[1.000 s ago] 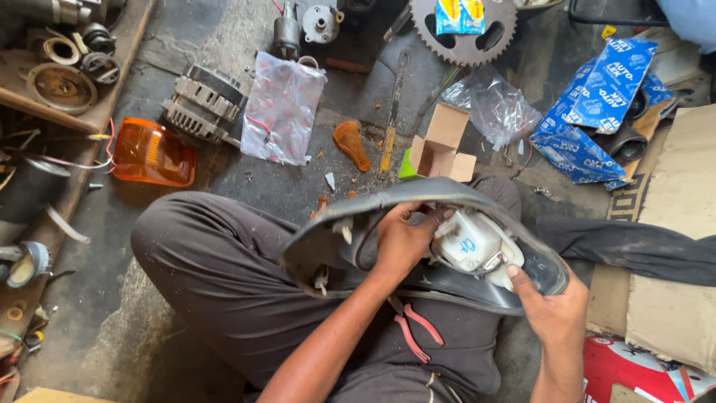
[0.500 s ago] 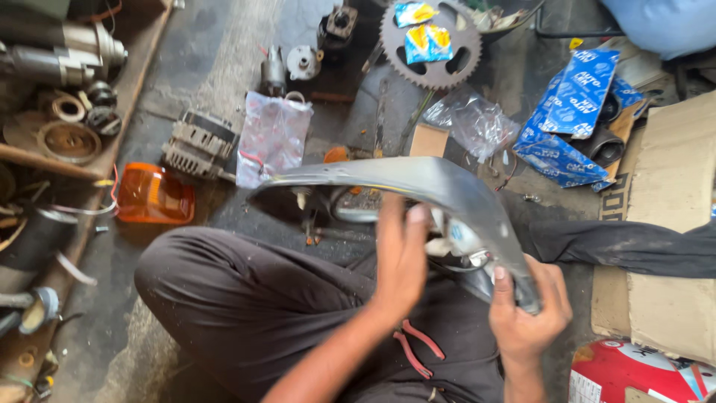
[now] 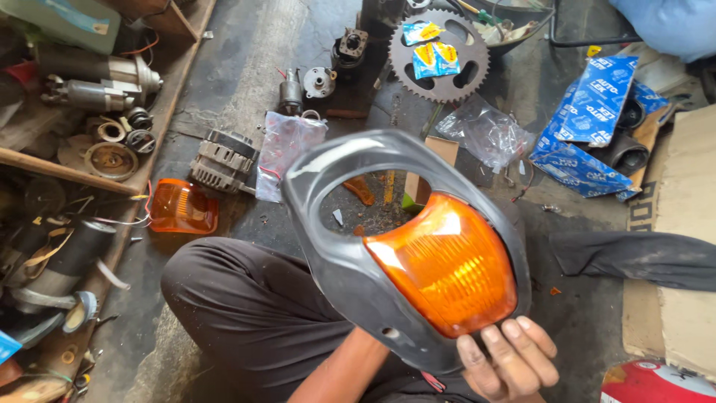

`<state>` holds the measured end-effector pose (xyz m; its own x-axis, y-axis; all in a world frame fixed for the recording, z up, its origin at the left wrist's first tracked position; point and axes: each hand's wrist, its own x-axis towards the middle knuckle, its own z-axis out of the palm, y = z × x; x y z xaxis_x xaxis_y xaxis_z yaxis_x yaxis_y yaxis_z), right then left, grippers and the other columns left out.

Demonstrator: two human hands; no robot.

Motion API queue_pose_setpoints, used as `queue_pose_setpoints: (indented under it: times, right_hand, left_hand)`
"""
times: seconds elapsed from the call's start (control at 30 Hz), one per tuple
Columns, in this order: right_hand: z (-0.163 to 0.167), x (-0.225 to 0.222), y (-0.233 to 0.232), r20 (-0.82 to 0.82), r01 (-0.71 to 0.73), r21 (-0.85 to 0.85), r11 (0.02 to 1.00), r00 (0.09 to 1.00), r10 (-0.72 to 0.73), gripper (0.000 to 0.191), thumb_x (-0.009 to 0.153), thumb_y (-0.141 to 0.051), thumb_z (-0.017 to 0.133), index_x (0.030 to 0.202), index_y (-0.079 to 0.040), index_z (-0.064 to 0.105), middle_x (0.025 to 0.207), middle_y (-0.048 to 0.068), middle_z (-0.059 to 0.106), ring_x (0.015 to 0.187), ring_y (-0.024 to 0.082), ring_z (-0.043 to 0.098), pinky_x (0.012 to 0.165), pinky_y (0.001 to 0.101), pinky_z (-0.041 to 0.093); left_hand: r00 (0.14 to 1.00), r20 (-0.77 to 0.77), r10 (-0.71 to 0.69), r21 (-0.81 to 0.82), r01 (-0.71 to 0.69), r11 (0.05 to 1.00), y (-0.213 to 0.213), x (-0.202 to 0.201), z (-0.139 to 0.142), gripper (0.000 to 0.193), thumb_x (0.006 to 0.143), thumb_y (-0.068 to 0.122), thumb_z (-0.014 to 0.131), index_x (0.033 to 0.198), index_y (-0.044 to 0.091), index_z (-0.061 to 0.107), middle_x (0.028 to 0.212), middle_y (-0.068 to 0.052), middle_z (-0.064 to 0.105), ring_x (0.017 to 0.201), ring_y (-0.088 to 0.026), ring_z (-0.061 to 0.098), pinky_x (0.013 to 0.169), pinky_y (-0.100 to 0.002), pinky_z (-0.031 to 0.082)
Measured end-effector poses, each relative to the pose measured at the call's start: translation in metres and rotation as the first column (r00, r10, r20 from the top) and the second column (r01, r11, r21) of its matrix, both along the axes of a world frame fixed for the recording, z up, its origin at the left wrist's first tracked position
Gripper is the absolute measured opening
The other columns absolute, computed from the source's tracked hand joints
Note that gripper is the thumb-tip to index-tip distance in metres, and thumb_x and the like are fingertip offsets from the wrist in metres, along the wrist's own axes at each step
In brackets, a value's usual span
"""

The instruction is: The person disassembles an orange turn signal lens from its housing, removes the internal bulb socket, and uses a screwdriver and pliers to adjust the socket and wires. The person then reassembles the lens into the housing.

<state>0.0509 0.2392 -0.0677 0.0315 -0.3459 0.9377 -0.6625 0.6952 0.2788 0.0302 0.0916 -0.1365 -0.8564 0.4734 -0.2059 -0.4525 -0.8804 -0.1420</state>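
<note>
Item: black lamp housing [image 3: 339, 261], orange lens [image 3: 447, 265] fitted, facing us for inspection. Right hand [image 3: 511, 362] cups lower edge; left hand hidden behind, grip untellable.

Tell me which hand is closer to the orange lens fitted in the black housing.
Right. The right hand grips the black housing just under the orange lens; the left hand is hidden behind the housing, only its forearm showing.
</note>
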Motion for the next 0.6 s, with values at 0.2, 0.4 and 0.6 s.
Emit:
queue_pose_setpoints:
  times: [0.2, 0.4, 0.6]
  right_hand:
    - [0.011, 0.022, -0.015, 0.355, 0.111, 0.130, 0.985, 0.923, -0.151, 0.012, 0.096, -0.030, 0.073, 0.103, -0.023, 0.066, 0.112, 0.005, 0.049, 0.106, 0.026, 0.048, 0.087, 0.0405, 0.048]
    - [0.038, 0.043, -0.016, 0.852, -0.107, 0.038, 0.994, 0.523, 0.024, 0.036, 0.082, -0.037, 0.084, 0.106, -0.012, 0.073, 0.099, 0.001, 0.068, 0.095, 0.018, 0.063, 0.083, 0.0361, 0.052]
    - [0.075, 0.028, -0.007, 0.918, 0.097, -0.019, 0.995, 0.396, -0.022, 0.043, 0.079, -0.032, 0.076, 0.112, -0.005, 0.069, 0.109, 0.014, 0.066, 0.106, 0.030, 0.063, 0.096, 0.0399, 0.050]
  left_hand:
    - [0.999, -0.021, -0.040, -0.039, 0.039, 0.998, -0.005, -0.018, 0.001, 0.054, 0.094, 0.045, 0.054, 0.134, 0.008, 0.057, 0.131, -0.010, 0.065, 0.120, -0.027, 0.061, 0.103, -0.046, 0.048]
    - [1.000, 0.001, -0.008, -0.088, 0.008, 0.996, -0.030, -0.026, -0.008, 0.059, 0.091, 0.047, 0.057, 0.134, 0.007, 0.056, 0.132, -0.011, 0.065, 0.120, -0.028, 0.062, 0.102, -0.046, 0.049]
    - [0.993, 0.014, -0.120, -0.098, 0.121, 0.988, -0.031, 0.010, -0.009, 0.064, 0.089, 0.050, 0.059, 0.135, 0.006, 0.056, 0.133, -0.013, 0.065, 0.120, -0.029, 0.063, 0.102, -0.046, 0.050]
